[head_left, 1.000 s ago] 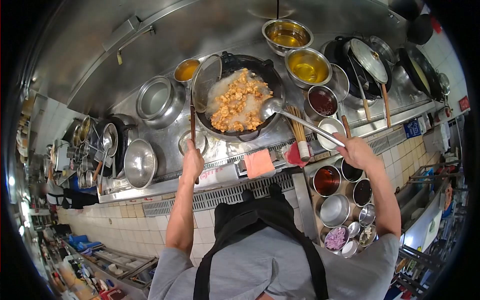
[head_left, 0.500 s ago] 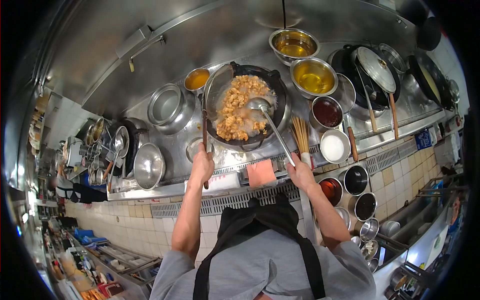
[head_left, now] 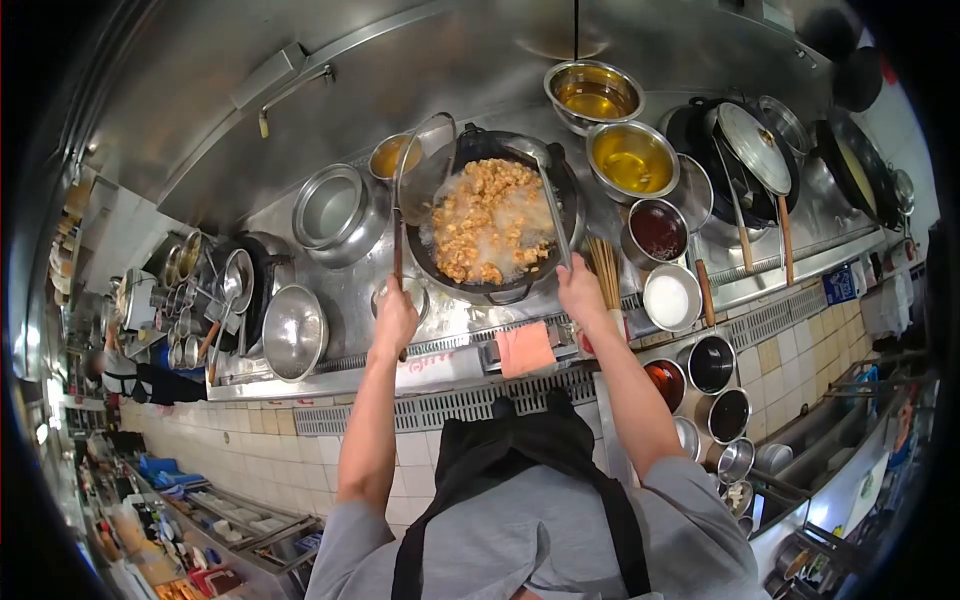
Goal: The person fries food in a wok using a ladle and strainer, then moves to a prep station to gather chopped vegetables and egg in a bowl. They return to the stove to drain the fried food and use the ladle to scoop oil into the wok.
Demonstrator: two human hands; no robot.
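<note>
A black wok [head_left: 572, 205] holds bubbling oil with many golden fried pieces [head_left: 485, 215] in it. My left hand [head_left: 397, 318] is wrapped round the long handle of a mesh strainer [head_left: 428, 160], which is tilted up at the wok's left rim. My right hand [head_left: 583, 292] grips the handle of a metal ladle [head_left: 555, 215], whose bowl end is at the wok's far right side, hard to make out. Just right of the wok, near my right hand, a bamboo brush [head_left: 604, 270] stands.
Two steel bowls of yellow oil [head_left: 632, 160] sit at the back right. Nearby are pots of dark red sauce [head_left: 657, 232] and white powder [head_left: 671, 298]. An orange cloth [head_left: 525, 349] hangs at the front edge. Another person [head_left: 130, 375] stands far left.
The strainer has swung up and left, away from the fried pieces. The ladle has moved from among the pieces to the wok's far right rim. More bubbling shows.
</note>
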